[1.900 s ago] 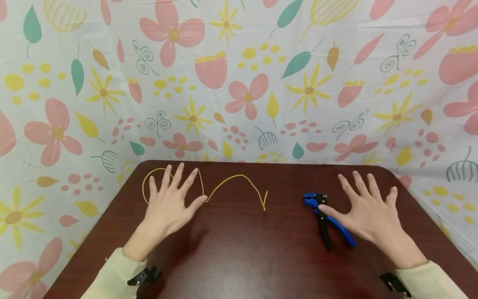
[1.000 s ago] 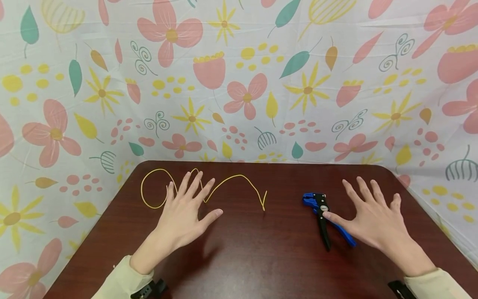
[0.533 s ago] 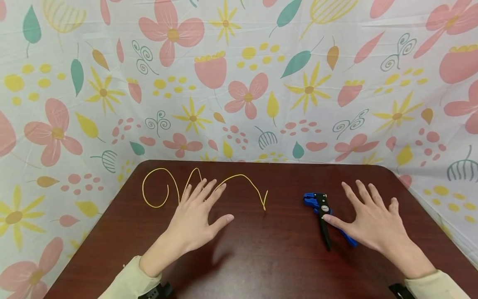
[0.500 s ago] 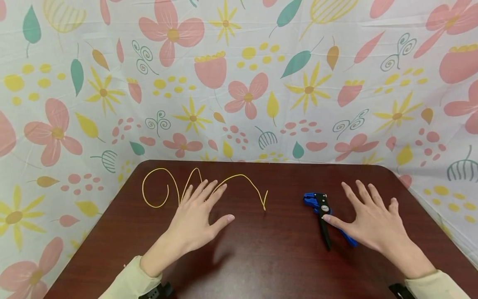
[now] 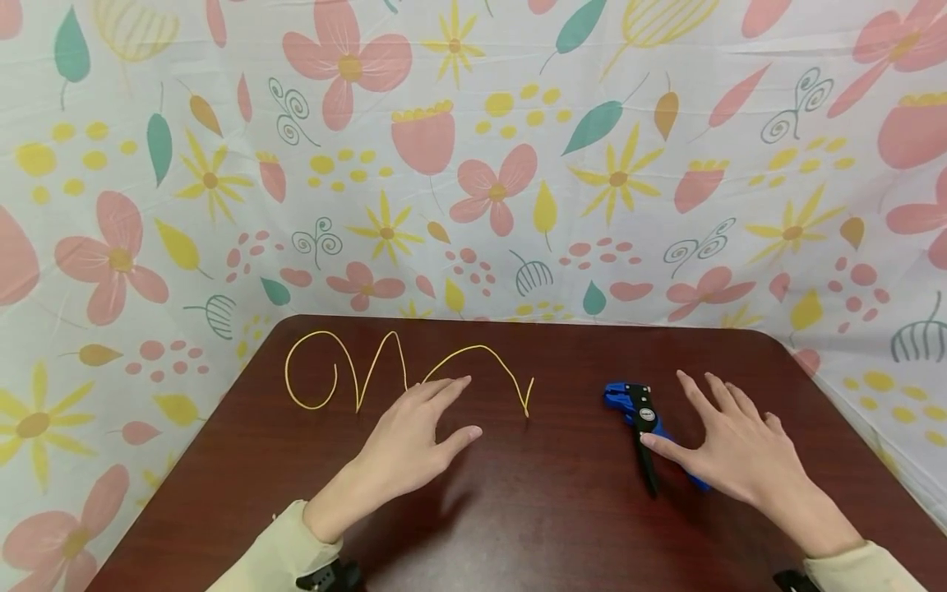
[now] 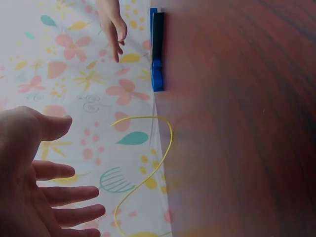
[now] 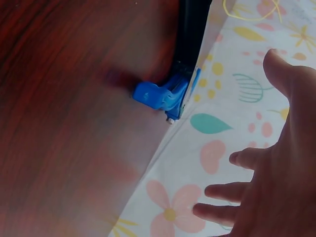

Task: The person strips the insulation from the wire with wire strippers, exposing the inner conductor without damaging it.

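A thin yellow wire (image 5: pixel 479 347) lies in wavy loops across the left and middle of the dark table. My left hand (image 5: pixel 407 444) hovers over the near side of its middle, fingers spread loosely, hiding a little of it; nothing is held. Blue-and-black wire strippers (image 5: pixel 642 423) lie to the right, jaws facing away from me. Above their handles is my right hand (image 5: pixel 747 456), fingers extended, its thumb overlapping the black handle in the head view; the blue handle is partly covered. In the right wrist view the blue head of the wire strippers (image 7: pixel 163 94) shows apart from the fingers.
The brown wooden table (image 5: pixel 533 526) has rounded far corners. Behind it hangs a white cloth (image 5: pixel 473 214) printed with flowers and leaves, reaching down to the table's back edge and along both sides. A black strap (image 5: pixel 329 575) circles the left wrist.
My left hand has moved right and slightly nearer me, from the wire's left loops to its middle, uncovering those loops. My right hand has shifted slightly nearer me. Wire and wire strippers stay put.
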Motion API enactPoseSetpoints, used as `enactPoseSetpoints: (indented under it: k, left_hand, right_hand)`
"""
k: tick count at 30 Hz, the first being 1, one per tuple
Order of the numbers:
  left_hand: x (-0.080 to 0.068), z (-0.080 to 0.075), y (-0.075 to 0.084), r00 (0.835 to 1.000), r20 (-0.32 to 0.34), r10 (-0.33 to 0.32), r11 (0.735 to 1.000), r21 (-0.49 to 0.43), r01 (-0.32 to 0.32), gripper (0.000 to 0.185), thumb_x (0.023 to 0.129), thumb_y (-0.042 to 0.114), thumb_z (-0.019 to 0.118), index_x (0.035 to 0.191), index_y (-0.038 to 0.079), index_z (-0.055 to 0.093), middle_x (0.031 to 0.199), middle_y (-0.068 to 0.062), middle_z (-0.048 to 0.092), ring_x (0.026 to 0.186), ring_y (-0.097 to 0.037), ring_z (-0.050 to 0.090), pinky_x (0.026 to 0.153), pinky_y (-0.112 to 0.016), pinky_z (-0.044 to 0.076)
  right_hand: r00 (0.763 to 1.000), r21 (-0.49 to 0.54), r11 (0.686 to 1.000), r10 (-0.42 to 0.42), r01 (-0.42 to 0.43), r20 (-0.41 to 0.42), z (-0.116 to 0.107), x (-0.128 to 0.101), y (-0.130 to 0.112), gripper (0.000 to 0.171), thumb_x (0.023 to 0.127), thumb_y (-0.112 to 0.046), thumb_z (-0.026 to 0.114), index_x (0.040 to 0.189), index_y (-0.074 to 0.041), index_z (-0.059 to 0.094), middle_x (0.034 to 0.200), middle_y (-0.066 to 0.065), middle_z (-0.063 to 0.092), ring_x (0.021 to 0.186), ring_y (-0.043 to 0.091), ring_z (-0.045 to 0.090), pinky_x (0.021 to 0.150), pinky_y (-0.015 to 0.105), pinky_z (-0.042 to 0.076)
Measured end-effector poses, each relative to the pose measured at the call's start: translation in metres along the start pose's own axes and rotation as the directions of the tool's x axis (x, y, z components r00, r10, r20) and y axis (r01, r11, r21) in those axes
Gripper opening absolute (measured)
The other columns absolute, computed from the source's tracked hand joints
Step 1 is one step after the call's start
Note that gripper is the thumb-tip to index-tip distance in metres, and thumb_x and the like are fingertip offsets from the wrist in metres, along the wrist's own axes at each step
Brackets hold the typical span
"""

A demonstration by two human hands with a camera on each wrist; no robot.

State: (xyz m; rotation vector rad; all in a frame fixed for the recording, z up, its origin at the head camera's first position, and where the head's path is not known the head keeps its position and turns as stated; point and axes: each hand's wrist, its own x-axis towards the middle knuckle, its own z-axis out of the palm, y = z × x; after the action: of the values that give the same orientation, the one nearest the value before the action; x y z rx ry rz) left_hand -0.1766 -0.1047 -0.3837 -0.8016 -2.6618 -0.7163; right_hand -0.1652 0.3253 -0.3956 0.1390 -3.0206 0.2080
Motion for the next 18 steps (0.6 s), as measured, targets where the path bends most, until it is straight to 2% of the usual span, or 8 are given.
enactPoseSetpoints:
  k: [5, 13, 18]
  left_hand:
    - [0.002, 0.007, 0.002, 0.997, 0.053, -0.056, 0.993, -0.104, 0.061, 0.064, 0.101, 0.045, 0.071, 0.156, 0.016, 0.053, 0.151, -0.004, 0.058, 0.140, -0.024, 0.053, 0.111, -0.050, 0.046]
    - [0.007, 0.017, 0.000, 0.995, 0.087, -0.053, 0.965, -0.251, 0.074, 0.060, 0.101, 0.039, 0.072, 0.153, 0.013, 0.055, 0.148, -0.004, 0.060, 0.140, -0.019, 0.052, 0.112, -0.045, 0.045]
    - [0.010, 0.021, -0.002, 0.993, 0.098, -0.058, 0.951, -0.297, 0.085, 0.058, 0.101, 0.036, 0.073, 0.151, 0.013, 0.057, 0.142, -0.004, 0.065, 0.136, -0.017, 0.055, 0.110, -0.044, 0.047]
  right_hand:
    - [0.999, 0.019, 1.000, -0.006, 0.005, 0.033, 0.003, 0.000, 0.001, 0.118, 0.086, -0.087, 0.056, 0.169, -0.011, 0.019, 0.155, 0.038, 0.034, 0.131, 0.065, 0.036, 0.079, 0.078, 0.045]
    - [0.999, 0.033, 0.999, -0.011, 0.009, 0.044, 0.008, 0.000, 0.002, 0.120, 0.083, -0.087, 0.059, 0.165, -0.006, 0.027, 0.148, 0.039, 0.043, 0.128, 0.064, 0.042, 0.081, 0.078, 0.045]
    - [0.999, 0.042, 0.999, -0.024, 0.023, 0.044, 0.010, -0.001, 0.000, 0.120, 0.081, -0.089, 0.060, 0.162, -0.005, 0.034, 0.146, 0.037, 0.047, 0.127, 0.061, 0.045, 0.082, 0.079, 0.044]
